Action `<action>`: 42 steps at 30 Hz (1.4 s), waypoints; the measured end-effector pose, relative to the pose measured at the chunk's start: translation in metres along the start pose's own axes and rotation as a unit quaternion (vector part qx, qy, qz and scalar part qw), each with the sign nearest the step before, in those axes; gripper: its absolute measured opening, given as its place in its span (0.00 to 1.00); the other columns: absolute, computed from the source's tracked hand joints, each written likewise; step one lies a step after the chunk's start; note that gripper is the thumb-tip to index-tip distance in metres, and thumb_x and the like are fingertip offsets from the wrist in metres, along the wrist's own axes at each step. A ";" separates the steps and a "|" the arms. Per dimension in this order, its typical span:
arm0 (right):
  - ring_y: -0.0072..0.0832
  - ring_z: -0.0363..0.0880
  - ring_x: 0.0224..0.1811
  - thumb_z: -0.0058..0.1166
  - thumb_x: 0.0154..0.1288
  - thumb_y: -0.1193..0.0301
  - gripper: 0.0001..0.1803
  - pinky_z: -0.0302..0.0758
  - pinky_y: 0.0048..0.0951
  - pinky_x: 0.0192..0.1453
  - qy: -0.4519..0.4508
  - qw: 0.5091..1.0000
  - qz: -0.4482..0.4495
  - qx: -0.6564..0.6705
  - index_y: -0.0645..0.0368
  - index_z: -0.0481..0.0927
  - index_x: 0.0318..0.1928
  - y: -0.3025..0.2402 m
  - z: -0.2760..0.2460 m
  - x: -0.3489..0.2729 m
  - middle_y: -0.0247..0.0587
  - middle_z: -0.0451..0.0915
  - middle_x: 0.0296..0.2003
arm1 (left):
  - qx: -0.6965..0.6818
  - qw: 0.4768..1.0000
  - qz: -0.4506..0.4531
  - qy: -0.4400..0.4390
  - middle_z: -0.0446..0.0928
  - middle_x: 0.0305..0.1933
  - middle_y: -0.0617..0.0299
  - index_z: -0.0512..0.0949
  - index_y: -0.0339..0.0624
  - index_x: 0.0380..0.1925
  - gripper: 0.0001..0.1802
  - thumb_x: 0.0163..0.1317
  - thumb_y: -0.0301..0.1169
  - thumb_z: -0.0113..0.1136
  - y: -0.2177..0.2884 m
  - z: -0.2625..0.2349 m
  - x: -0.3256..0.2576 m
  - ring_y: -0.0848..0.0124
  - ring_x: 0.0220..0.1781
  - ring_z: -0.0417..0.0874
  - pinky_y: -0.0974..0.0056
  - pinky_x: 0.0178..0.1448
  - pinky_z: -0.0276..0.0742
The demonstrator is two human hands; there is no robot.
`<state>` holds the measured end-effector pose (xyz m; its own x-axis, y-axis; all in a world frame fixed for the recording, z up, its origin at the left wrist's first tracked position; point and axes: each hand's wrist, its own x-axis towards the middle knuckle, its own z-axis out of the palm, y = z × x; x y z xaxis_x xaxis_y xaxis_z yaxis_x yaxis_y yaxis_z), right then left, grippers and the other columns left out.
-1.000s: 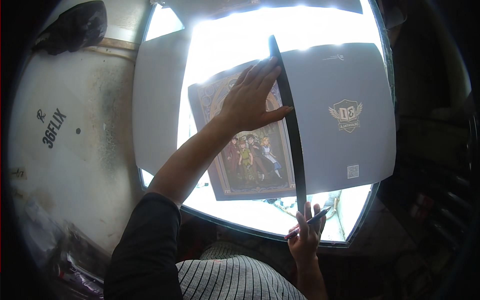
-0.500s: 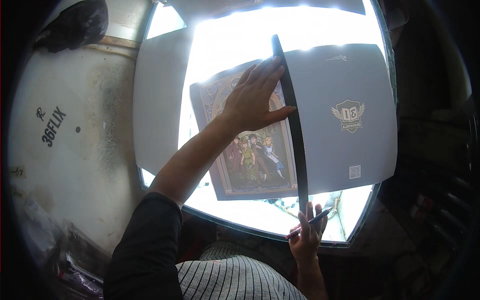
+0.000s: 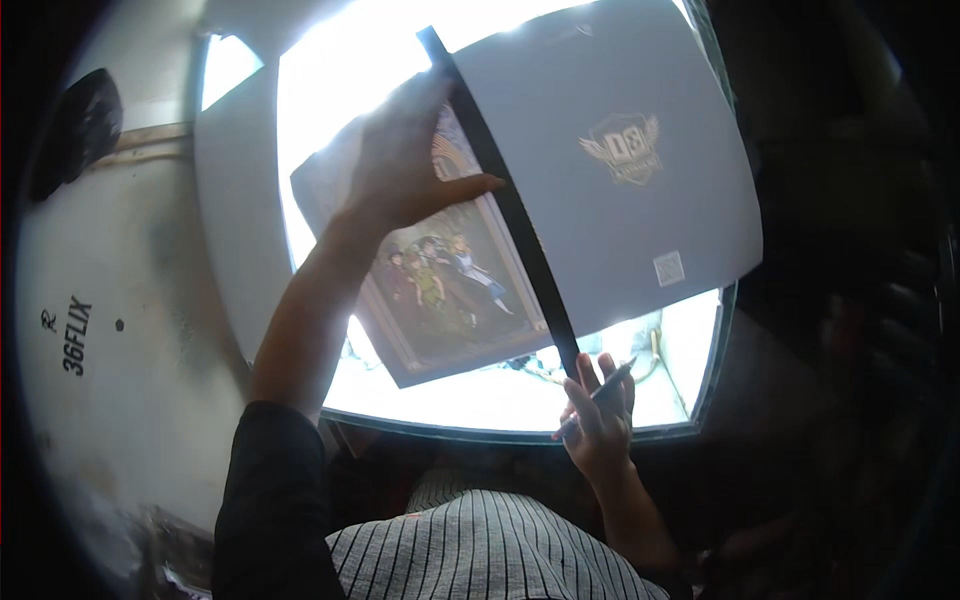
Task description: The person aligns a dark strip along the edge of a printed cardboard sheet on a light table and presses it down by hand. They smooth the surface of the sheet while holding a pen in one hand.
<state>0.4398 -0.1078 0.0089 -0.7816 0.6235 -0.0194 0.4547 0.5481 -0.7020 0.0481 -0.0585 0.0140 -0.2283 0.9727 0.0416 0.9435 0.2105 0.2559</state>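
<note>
A large printed sheet (image 3: 580, 230) lies on a bright light table (image 3: 685, 375). Its left half carries a picture of costumed figures, its right half a winged shield emblem and a square code. A long black ruler (image 3: 515, 220) runs slantwise along the line between the halves. Spread over the picture side, my left hand (image 3: 395, 155) rests its thumb on the ruler; its fingertips are blurred near the far end. At the ruler's near end, my right hand (image 3: 603, 430) holds a slim dark pen (image 3: 612, 382) and its extended fingers touch or nearly touch the ruler.
Left of the glowing glass, a pale sheet (image 3: 235, 200) covers part of the table. Beyond it stands a stained white worktop (image 3: 120, 250) with printed lettering and a dark plastic bag (image 3: 80, 130). The light table has a dark rim along its near and right edges.
The whole view has turned and shifted, so the sheet, ruler and table appear farther left and more tilted. Both hands keep about the same places on the ruler.
</note>
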 end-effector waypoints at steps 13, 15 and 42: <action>0.41 0.65 0.75 0.62 0.56 0.81 0.27 0.56 0.48 0.78 0.013 0.999 0.013 0.026 0.52 0.77 0.59 0.000 -0.001 -0.004 0.44 0.76 0.66 | -0.016 1.000 0.013 0.003 0.51 0.81 0.44 0.52 0.47 0.76 0.67 0.44 0.75 0.65 0.004 0.002 0.002 0.44 0.81 0.51 0.37 0.79 0.47; 0.41 0.66 0.75 0.62 0.56 0.80 0.28 0.57 0.48 0.77 0.012 0.999 0.015 0.028 0.52 0.77 0.59 0.000 -0.003 -0.003 0.45 0.76 0.66 | -0.015 1.000 0.017 0.004 0.50 0.81 0.44 0.52 0.47 0.76 0.67 0.44 0.75 0.65 0.004 0.002 0.002 0.44 0.81 0.51 0.37 0.79 0.47; 0.38 0.72 0.69 0.67 0.50 0.80 0.30 0.63 0.41 0.68 0.037 0.999 -0.016 0.025 0.52 0.78 0.56 0.008 -0.009 0.005 0.42 0.80 0.62 | -0.013 1.000 0.001 -0.003 0.50 0.81 0.47 0.51 0.49 0.77 0.68 0.42 0.74 0.67 0.002 0.002 0.000 0.45 0.82 0.49 0.37 0.80 0.46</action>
<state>0.4438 -0.0955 0.0096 -0.7604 0.6471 0.0554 0.4070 0.5413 -0.7358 0.0508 -0.0580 0.0126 -0.2248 0.9737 0.0373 0.9375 0.2056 0.2808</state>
